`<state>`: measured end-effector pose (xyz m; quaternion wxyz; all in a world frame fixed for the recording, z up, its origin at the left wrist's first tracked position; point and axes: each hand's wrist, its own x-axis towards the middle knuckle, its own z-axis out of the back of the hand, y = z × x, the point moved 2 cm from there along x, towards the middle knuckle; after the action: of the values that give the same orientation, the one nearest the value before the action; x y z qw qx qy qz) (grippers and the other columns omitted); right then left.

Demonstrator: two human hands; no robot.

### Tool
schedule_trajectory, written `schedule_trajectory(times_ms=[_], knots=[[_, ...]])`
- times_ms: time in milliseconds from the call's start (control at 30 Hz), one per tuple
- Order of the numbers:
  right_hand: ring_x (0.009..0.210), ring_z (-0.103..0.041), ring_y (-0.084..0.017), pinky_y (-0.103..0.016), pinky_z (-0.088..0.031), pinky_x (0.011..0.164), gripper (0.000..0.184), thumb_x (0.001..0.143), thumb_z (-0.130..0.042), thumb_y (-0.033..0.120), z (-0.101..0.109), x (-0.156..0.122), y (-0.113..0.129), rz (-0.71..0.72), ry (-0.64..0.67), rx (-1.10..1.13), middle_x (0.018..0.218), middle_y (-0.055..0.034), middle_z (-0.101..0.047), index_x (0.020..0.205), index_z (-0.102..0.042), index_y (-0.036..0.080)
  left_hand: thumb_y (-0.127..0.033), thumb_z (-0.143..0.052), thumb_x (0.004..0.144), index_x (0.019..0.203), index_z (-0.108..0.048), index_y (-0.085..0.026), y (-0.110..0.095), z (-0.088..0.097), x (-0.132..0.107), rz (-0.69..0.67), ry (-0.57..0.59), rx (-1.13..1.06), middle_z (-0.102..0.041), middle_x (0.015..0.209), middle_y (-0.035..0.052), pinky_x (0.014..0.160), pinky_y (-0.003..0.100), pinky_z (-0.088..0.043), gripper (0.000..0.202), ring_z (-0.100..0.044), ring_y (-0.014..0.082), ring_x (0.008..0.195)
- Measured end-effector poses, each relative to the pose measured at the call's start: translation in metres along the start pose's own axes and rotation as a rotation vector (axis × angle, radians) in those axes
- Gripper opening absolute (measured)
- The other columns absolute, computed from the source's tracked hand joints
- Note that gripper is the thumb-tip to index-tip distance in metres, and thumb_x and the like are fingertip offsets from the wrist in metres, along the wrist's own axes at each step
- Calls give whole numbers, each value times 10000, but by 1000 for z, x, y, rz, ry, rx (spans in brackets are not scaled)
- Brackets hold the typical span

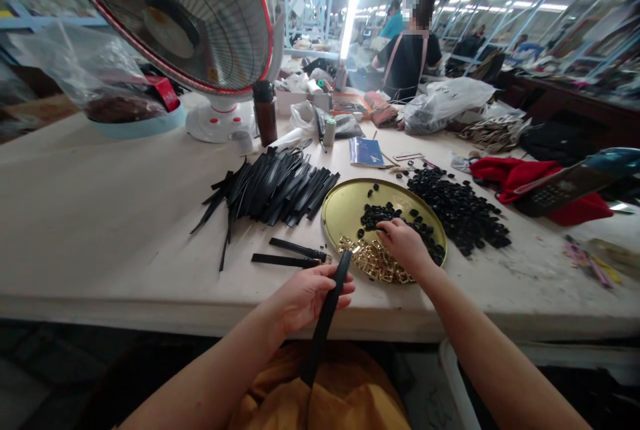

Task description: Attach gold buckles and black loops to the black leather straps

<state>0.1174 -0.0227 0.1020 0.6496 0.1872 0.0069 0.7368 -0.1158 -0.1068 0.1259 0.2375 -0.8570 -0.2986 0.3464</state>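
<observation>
My left hand [317, 293] is closed around a black strap [327, 317], which slants from above the fingers down to my lap. Over the round gold tray [333, 207], my right hand [405, 243] has its fingertips pinched together at a heap of small black loops [377, 215]. Whatever those fingertips hold is too small to make out. Gold buckles [375, 262] lie in the near part of the tray, just below that hand. Left of the tray are two black straps with gold buckles at their ends, one of them the lower strap [285, 261].
A bundle of black straps [280, 187] lies behind my left hand. More black loops [457, 210] are piled right of the tray. Farther back stand a fan [220, 120], a dark bottle [265, 113] and a thread spool [330, 131]. Red cloth [520, 177] lies at right; people work beyond.
</observation>
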Motion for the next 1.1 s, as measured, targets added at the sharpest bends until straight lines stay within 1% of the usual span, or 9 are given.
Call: schedule_trajectory(times_ms=[67, 167, 300, 433, 633, 867, 967, 1033, 1100], knots=[[713, -551, -164, -289, -424, 671, 290, 823, -461, 403, 4, -14, 14, -107, -12, 457, 826, -63, -586, 933, -590, 168, 7, -512, 676, 943, -616, -93, 0, -3, -2, -6, -4, 0, -597, 1000, 106, 754, 251, -492, 303, -594, 152, 884], [623, -536, -116, -259, -447, 604, 323, 748, -552, 482, -1, -39, 41, -342, 163, 1144, 749, -16, -587, 847, -577, 176, -24, -544, 671, 944, -625, -104, 0, -5, -3, -5, -22, 41, -606, 998, 101, 740, 241, -485, 296, -591, 147, 881], [558, -526, -65, -205, -446, 542, 325, 663, -666, 443, -11, -60, 71, -550, 231, 1565, 741, 11, -604, 862, -606, 194, -154, -588, 700, 968, -602, -124, 3, 1, 5, -57, -36, 239, -632, 888, 76, 609, 191, -450, 270, -590, 105, 727], [552, -548, -67, -196, -458, 536, 325, 617, -720, 382, -19, -64, 81, -656, 258, 1653, 684, 15, -618, 873, -637, 200, -333, -526, 762, 831, -547, -132, 6, 15, 14, -190, -114, 603, -586, 644, 3, 445, 173, -353, 214, -470, 59, 459], [595, -572, -82, -242, -483, 612, 341, 618, -722, 356, -26, -69, 84, -638, 239, 1604, 765, 0, -650, 918, -643, 213, -395, -411, 822, 758, -531, -160, 5, 24, 13, -354, -182, 923, -499, 542, -36, 426, 187, -298, 271, -401, 74, 432], [743, -579, -149, -310, -452, 732, 303, 693, -652, 362, -31, -82, 94, -304, 152, 1189, 837, -26, -656, 952, -627, 208, -313, -412, 814, 613, -515, -158, 1, 23, 7, -410, -179, 1224, -492, 531, -15, 492, 217, -293, 274, -437, 102, 498], [674, -570, -138, -290, -449, 669, 426, 670, -672, 352, -27, -83, 95, -355, 134, 1297, 735, 1, -638, 1047, -536, 209, -291, -407, 810, 878, -570, -148, 5, 25, 3, -277, -66, 1053, -545, 607, -3, 504, 211, -342, 227, -478, 105, 508], [621, -558, -125, -275, -444, 635, 493, 647, -690, 355, -24, -83, 95, -432, 123, 1404, 676, 20, -622, 1069, -481, 207, -271, -400, 813, 1174, -454, -162, 9, 26, -1, -166, 26, 912, -572, 671, 2, 500, 205, -367, 380, -500, 101, 506], [600, -556, -117, -270, -442, 625, 519, 628, -705, 353, -23, -85, 99, -481, 143, 1456, 679, 22, -626, 1060, -458, 207, -274, -388, 830, 1314, -306, -178, 11, 25, -3, -150, 41, 859, -552, 658, -12, 477, 191, -353, 500, -471, 85, 478]])
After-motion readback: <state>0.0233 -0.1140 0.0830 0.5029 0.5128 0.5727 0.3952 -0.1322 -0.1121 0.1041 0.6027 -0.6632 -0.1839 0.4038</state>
